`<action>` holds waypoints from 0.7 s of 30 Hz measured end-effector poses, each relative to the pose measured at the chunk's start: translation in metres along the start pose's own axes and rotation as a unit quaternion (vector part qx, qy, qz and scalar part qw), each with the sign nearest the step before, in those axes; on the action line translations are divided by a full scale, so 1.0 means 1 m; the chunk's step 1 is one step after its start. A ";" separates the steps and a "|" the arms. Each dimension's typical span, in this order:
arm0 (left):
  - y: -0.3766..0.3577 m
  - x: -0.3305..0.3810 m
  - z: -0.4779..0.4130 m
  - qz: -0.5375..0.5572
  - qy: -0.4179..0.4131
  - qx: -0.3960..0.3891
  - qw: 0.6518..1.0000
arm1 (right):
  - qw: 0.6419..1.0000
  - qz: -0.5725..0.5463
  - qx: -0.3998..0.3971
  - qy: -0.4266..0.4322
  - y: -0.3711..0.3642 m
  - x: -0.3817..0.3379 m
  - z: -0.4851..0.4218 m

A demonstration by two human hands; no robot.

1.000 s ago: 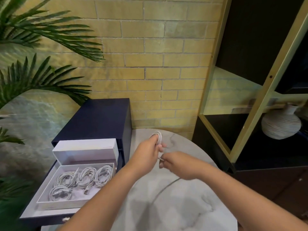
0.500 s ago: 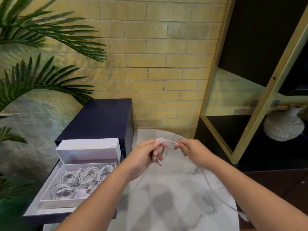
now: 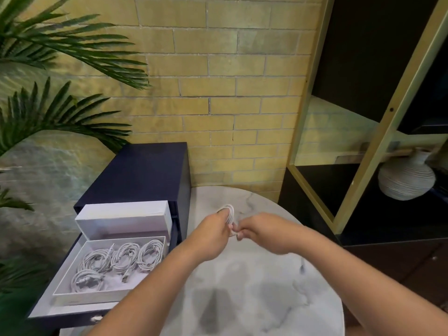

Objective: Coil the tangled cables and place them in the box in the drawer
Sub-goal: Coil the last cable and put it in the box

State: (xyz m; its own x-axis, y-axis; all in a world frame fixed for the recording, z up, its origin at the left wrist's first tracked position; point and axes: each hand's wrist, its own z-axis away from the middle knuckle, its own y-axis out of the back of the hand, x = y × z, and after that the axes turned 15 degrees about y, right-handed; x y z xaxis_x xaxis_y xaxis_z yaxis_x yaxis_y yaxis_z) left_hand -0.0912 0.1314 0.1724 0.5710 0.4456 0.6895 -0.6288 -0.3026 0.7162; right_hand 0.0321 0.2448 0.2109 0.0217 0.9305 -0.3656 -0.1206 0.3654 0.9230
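Task item: a thin white cable [image 3: 229,210], smooth and round in section, is wound into a small oval loop and held above the far half of the bench [image 3: 254,299]. The left hand [image 3: 213,229] grips the loop with its fingers curled round it, and the top of the loop stands clear above the knuckles. The right hand [image 3: 264,232] is just beside it, pinching a strand at the loop's lower side.

Bench: a round top of pale marble with grey veining and a matt finish.

To its left, just beside the rim, stands a dark blue cabinet [image 3: 145,170] with flat faces. Its drawer [image 3: 68,320] is pulled out and lined in white. Inside the drawer sits a shallow white cardboard box [image 3: 84,299]. The box lid [image 3: 123,219] lies at the far end. Four coiled white cables [image 3: 121,258] lie in the box, three across the far side and one at the near left. Bare box floor shows at the near right.

Room: a rough yellow brick wall [image 3: 218,93] stands behind. Glossy palm fronds [image 3: 60,49] hang at the left. A black shelving unit [image 3: 378,132] with a gold frame is at the right, holding a ribbed pale vase [image 3: 406,180].

Edges: the bench's far rim is near the wall, and its right rim is near the shelving base. Marble shows between the forearms.
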 end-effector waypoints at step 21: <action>0.001 0.021 0.007 0.496 0.126 -0.117 0.851 | 0.841 -0.423 0.336 -0.027 -0.026 0.012 -0.012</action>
State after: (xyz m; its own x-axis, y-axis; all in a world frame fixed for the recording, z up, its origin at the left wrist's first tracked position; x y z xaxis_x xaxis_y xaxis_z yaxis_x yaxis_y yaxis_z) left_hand -0.0766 0.1344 0.1883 -0.4143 0.2441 0.8768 -0.8408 -0.4715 -0.2661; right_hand 0.0234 0.2462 0.1807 -0.1359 0.3241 -0.9362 0.5487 0.8114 0.2012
